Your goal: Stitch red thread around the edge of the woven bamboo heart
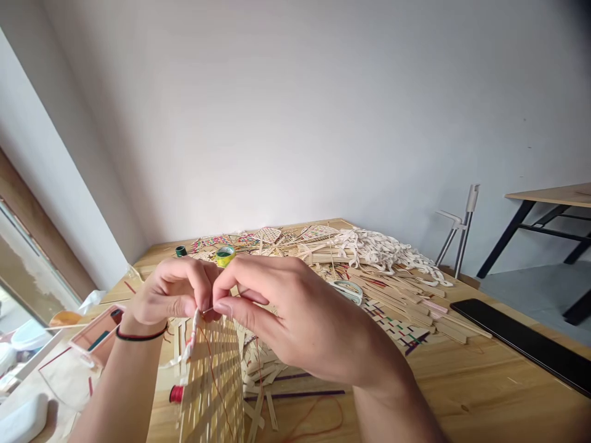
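A person's left hand point(173, 295) and right hand point(277, 314) meet at centre frame, fingertips pinched narrow together over the top corner of a woven bamboo-strip panel point(215, 375). The panel stands on edge, its long axis running from the pinch down to the bottom edge of the frame, top end pointing up at the hands. The left thumb and forefinger grip a white-wrapped edge strip point(191, 338) at that corner; the right thumb and forefinger close on what looks like a fine needle, too small to tell surely. One thin red thread point(213, 375) trails down across the weave. One red spool point(176, 394) lies at the panel's lower left. Two tape rolls sit beyond the hands: a yellow-green roll point(225, 255) and a small dark green roll point(181, 251). One black wristband point(141, 336) circles the left wrist. Loose strips point(397, 295) litter the wooden table point(484, 387); one dark phone point(521, 341) lies at right.
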`<state>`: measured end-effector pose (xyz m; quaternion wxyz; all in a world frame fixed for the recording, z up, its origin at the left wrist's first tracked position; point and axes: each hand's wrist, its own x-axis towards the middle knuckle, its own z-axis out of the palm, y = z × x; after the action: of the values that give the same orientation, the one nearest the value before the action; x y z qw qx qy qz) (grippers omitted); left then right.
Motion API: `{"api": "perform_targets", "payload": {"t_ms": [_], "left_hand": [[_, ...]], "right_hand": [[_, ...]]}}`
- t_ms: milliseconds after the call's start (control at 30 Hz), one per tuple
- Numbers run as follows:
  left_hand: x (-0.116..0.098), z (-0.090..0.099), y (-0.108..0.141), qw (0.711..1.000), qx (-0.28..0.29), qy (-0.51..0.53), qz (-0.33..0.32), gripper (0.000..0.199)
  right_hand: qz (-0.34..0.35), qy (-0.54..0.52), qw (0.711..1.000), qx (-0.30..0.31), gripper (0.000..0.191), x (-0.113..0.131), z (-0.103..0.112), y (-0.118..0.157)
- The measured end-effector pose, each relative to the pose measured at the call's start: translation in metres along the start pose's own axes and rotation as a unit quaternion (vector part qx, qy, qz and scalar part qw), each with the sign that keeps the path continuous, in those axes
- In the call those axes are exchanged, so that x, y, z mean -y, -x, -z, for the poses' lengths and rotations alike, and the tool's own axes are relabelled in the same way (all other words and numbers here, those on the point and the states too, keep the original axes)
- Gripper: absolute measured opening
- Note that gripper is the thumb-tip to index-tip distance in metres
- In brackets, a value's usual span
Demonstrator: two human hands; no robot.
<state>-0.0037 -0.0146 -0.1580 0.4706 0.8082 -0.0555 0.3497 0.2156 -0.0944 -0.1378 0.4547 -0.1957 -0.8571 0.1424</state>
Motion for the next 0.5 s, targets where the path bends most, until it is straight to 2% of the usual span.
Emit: {"api": "perform_targets", "payload": {"t_ms": [300, 500], "left_hand": [[0.0027, 0.0059, 0.0005, 0.999, 0.018, -0.032, -0.02, 0.012], [-0.0014, 0.0005, 0.0009, 1.0, -0.02, -0.014, -0.004, 0.01]], "right_hand": [[-0.018, -0.014, 1.0, 0.002, 0.013, -0.0009, -0.0044, 0.0004], [-0.052, -0.084, 0.995, 0.012, 0.011, -0.0076, -0.0056, -0.0023]]}}
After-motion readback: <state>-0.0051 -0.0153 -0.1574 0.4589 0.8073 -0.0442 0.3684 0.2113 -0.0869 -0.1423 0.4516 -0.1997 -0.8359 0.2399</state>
